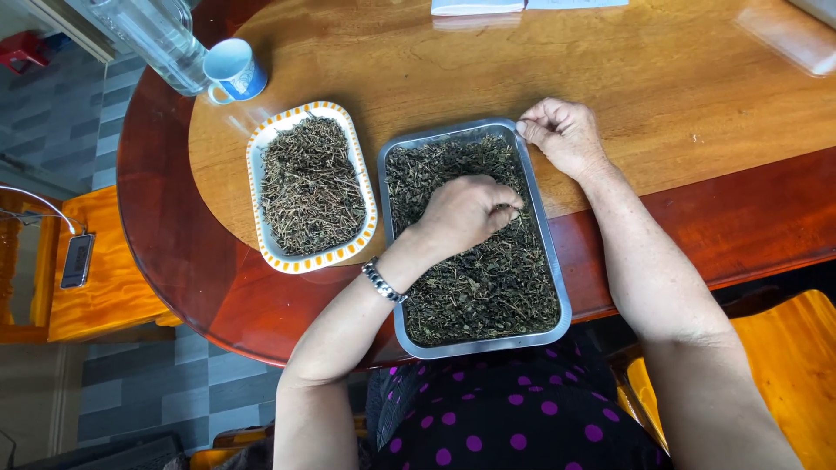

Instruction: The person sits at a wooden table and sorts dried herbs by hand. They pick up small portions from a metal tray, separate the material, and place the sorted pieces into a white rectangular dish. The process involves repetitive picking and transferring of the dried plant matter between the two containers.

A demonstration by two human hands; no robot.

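1. Fingers (pixel 503 211) of the left hand (pixel 461 213) curl down into the dried dark leaves (pixel 488 278), closed in a pinch on a small tuft; a metal watch (pixel 383 281) sits on that wrist.
2. Far left, a clear plastic bottle (pixel 152 35) and a blue and white cup (pixel 233 70) stand on the wooden tabletop (pixel 662 78), well apart from both hands.
3. Right of them lies an oblong white dish with an orange-dotted rim (pixel 254 165), filled with thin dry stems (pixel 309 184), just beside the tray.
4. At the centre, the steel tray (pixel 564 296) hangs partly over the near edge of the tabletop, above the person's lap. It holds a loose, crumbly, dark green-brown heap that nearly reaches the rim.
5. Further right, the right hand (pixel 564 135) is closed on the tray's far corner, steadying it.
6. Risk, as I judge it: a hard press on the near end could tip the overhanging tray and spill leaves; brisk raking could flick light bits over the low rim.
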